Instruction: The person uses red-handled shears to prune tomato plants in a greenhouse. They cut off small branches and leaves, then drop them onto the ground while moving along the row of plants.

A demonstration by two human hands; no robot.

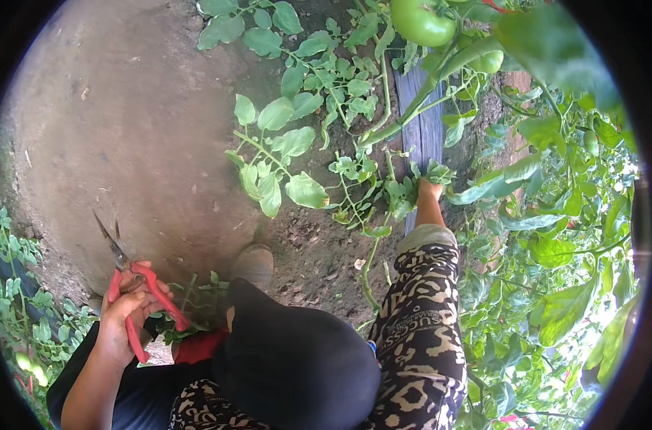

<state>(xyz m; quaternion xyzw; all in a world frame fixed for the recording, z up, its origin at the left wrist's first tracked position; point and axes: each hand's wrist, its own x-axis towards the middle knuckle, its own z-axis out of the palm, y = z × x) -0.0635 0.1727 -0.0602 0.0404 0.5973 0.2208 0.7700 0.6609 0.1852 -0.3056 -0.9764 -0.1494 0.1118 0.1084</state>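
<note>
My left hand [130, 303], at the lower left, is wrapped around red-handled garden snips [123, 263]. Their narrow blades point up and stand apart, with a spring between the handles. On the other side, my right arm reaches down in a patterned sleeve. My right hand [431, 187] is among tomato leaves [440, 173], low over a grey strip [422, 118]; the leaves hide its fingers, so its grip does not show. A thick tomato stem [406, 118] runs just above it. Cut-looking leaf sprays [269, 166] lie to its left.
Large green tomatoes [422, 24] hang at the top. Dense tomato plants [551, 247] line the right, and more foliage [14, 301] stands at the lower left. Bare soil [132, 123] covers the upper left. A shoe tip [253, 266] and a dark rounded shape [304, 365] are below.
</note>
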